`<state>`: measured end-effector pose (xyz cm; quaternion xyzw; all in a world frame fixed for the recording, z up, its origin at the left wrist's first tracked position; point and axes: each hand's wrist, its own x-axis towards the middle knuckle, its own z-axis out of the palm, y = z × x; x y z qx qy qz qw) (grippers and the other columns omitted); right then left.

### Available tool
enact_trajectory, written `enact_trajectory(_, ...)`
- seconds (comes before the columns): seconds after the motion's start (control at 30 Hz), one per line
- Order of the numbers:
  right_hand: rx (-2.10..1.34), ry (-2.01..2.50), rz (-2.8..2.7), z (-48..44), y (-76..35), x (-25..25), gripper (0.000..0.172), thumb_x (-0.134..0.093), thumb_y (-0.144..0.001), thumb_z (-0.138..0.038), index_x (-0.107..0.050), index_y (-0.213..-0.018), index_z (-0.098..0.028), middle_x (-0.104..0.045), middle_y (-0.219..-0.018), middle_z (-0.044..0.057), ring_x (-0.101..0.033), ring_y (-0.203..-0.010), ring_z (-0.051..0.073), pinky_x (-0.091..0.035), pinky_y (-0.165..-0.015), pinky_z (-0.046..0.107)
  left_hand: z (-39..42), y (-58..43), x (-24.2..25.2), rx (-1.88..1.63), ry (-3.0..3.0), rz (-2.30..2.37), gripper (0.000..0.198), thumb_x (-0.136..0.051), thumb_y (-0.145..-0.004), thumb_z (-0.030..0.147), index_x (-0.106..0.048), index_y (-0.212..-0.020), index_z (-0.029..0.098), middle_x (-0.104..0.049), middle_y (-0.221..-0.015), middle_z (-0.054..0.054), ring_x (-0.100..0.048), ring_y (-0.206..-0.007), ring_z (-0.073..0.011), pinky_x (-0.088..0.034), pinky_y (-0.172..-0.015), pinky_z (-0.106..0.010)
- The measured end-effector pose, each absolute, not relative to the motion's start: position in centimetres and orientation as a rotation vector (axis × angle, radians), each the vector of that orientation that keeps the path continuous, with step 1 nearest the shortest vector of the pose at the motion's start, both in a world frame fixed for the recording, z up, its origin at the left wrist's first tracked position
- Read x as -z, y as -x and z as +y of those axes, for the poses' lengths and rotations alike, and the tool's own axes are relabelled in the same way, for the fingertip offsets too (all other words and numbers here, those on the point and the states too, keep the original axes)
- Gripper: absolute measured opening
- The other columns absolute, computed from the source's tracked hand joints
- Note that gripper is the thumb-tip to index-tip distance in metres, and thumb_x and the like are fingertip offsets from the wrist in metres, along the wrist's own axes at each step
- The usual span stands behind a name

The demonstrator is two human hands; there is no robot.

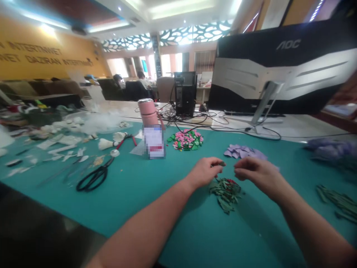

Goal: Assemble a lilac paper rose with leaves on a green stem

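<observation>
My left hand (208, 170) pinches a small dark green piece (222, 163) between thumb and fingertips; it looks like a bit of green paper or cloth leaf. A short gap to the right, my right hand (258, 174) has its thumb and fingertips pressed together, and whatever may be between them is too small to make out. Below both hands lies a loose pile of green leaf-like strips (226, 195) with some red bits (231, 182) at its top. Behind my right hand is a heap of pale purple petal-like pieces (242, 152), partly covered by the hand.
Pink and green pieces (188, 140) are heaped farther back. Black-handled scissors (93, 178), red-handled pliers (125, 140), white scraps (65, 143) and a shuttlecock (107, 144) lie left. A pink flask (147, 112) stands behind a blurred phone-like object (154, 142). A monitor (284, 70) rises back right; more green strips (338, 201) lie right.
</observation>
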<state>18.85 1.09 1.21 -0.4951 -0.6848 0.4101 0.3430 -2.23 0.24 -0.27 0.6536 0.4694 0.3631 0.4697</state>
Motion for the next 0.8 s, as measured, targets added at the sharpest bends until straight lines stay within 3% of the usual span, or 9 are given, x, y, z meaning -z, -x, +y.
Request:
enact_trajectory(0.23,-1.126,1.235,-1.551,0.7,-17.6,-0.5,0.037,-0.078,-0.068,-0.051,-0.061,-0.071,-0.018,-0.062,-0.056,-0.001,-0.056,-0.052,0.012,-0.044,-0.052,0.024,-0.1,2.2,-0.1,-0.843,-1.703,1.195,0.032,-0.057,-0.083,0.025,-0.072,-0.109,0.014,-0.072,-0.089,-0.005,-0.061,-0.07,-0.0142,-0.05,-0.072,-0.027)
enact_trajectory(0.5,-1.092,1.193,-1.442,0.2,-17.4,-0.3,0.032,-0.075,-0.072,-0.047,-0.06,-0.071,-0.019,-0.055,-0.056,-0.004,-0.049,-0.052,0.009,-0.04,-0.05,0.022,-0.8,1.8,-0.4,-0.838,-1.935,1.245,0.028,-0.057,-0.088,0.026,-0.073,-0.109,0.018,-0.073,-0.112,-0.007,-0.065,-0.102,-0.0208,-0.047,-0.096,-0.034)
enact_trajectory(0.8,-1.126,1.242,-1.408,-0.7,-17.4,-0.3,0.037,-0.078,-0.065,-0.054,-0.065,-0.069,-0.02,-0.065,-0.057,0.003,-0.061,-0.052,0.016,-0.051,-0.053,0.027,-1.6,1.3,-0.4,-0.845,-2.122,1.203,0.028,-0.054,-0.092,0.024,-0.072,-0.113,0.017,-0.073,-0.112,-0.007,-0.064,-0.106,-0.0192,-0.047,-0.099,-0.031)
